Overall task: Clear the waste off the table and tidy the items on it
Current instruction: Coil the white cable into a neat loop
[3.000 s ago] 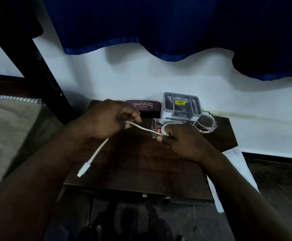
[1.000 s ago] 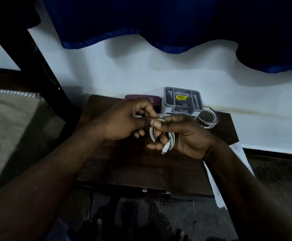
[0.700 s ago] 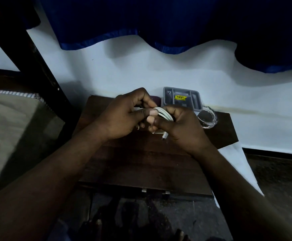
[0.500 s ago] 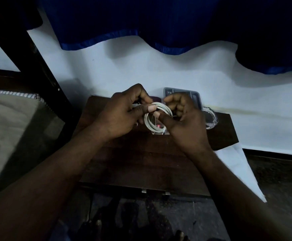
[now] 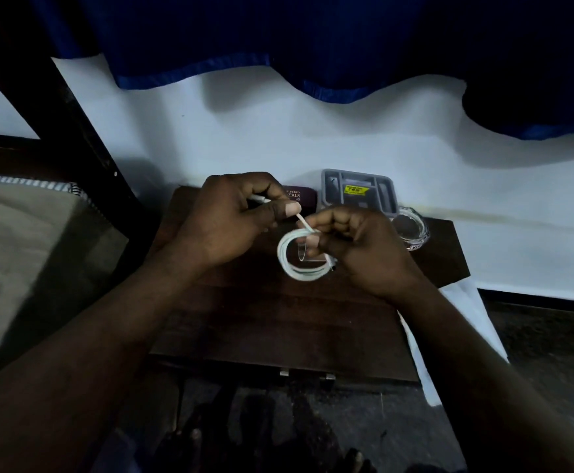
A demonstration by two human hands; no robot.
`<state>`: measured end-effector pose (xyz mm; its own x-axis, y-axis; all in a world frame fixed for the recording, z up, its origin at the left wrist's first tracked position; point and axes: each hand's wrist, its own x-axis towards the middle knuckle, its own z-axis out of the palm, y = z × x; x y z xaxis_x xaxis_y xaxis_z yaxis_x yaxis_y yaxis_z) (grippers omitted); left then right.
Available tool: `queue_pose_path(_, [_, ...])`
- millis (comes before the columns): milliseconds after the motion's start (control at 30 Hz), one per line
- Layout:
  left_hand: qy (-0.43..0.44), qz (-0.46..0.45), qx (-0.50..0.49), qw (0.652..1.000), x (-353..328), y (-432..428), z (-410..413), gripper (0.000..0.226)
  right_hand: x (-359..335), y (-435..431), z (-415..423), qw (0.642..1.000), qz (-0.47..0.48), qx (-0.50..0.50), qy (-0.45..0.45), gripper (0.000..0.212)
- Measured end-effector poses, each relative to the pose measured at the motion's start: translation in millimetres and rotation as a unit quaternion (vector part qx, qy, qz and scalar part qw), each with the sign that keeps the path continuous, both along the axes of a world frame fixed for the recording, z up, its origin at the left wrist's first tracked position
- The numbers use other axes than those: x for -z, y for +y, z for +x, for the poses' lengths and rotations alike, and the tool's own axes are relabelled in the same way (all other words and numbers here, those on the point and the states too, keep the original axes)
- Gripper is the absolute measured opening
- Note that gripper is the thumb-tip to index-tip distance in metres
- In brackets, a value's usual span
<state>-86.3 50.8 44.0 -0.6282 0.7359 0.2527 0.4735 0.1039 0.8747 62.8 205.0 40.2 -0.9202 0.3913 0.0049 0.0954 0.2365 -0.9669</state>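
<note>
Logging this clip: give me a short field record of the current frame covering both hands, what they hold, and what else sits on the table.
left hand: pinches the free end of the white cable
right hand: grips the coiled part
white cable: several loops, held above the table
table: dark wood, against a white wall
back edge: maroon case, grey tray with yellow label, clear glass dish
stage: coiling unfinished

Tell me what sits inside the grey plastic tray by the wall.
The grey plastic tray shows dividers and a yellow label. Its near edge is hidden behind the right hand.
</note>
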Motion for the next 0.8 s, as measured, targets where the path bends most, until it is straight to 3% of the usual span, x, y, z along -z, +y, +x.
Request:
queue_pose_path(133, [-0.033,0.003,-0.037,0.999,-3,5,0,0.013,-4,-5,1,0.994,-0.096,-0.035,0.036,0.023])
queue_pose_path(300, [-0.155,-0.013,-0.008,0.988,3,9,10,0.026,-5,-4,-4,0.981,-0.159,0.05,0.099,0.025])
queue_pose_path(433, [-0.313,-0.014,0.031,0.949,7,11,15,0.032,-1,-1,-5,0.984,-0.108,0.092,0.112,0.022])
queue_pose_path(600, [-0.396,0.017,0.019,0.918,4,11,11,0.028,4,-1,-6,0.985,0.023,0.145,0.093,0.027])
queue_pose_path(700, [-0.393,0.028,0.066,0.917,-1,10,15,0.013,7,-3,-6,0.975,0.055,0.184,0.108,0.025])
queue_pose_path(800, [-0.357,0.013,0.089,0.93,-1,13,21,0.042,11,-6,-7,0.964,0.128,0.202,0.113,0.022])
